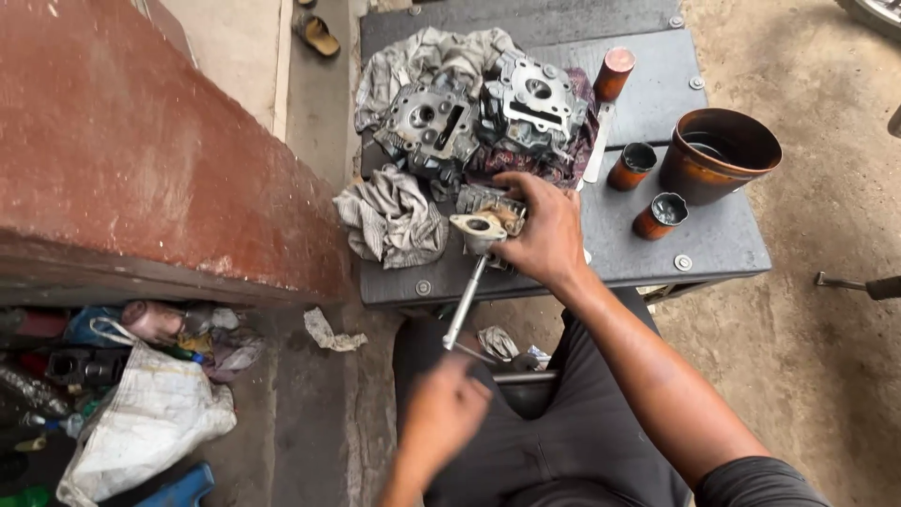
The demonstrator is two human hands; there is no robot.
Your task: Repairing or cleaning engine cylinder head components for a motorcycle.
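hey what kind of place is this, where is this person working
Probably an informal outdoor engine repair spot. Two metal cylinder heads sit on greasy rags atop a low grey bench, rusty cups stand beside them, and the ground is bare dirt.

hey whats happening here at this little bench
A seated person works at a dark grey workbench. The right hand grips a small grey metal engine part at the bench edge, while the blurred left hand is at the lower end of a long silver socket wrench set into it. Two grey cylinder heads sit on rags behind, with rusty brown cups beside.
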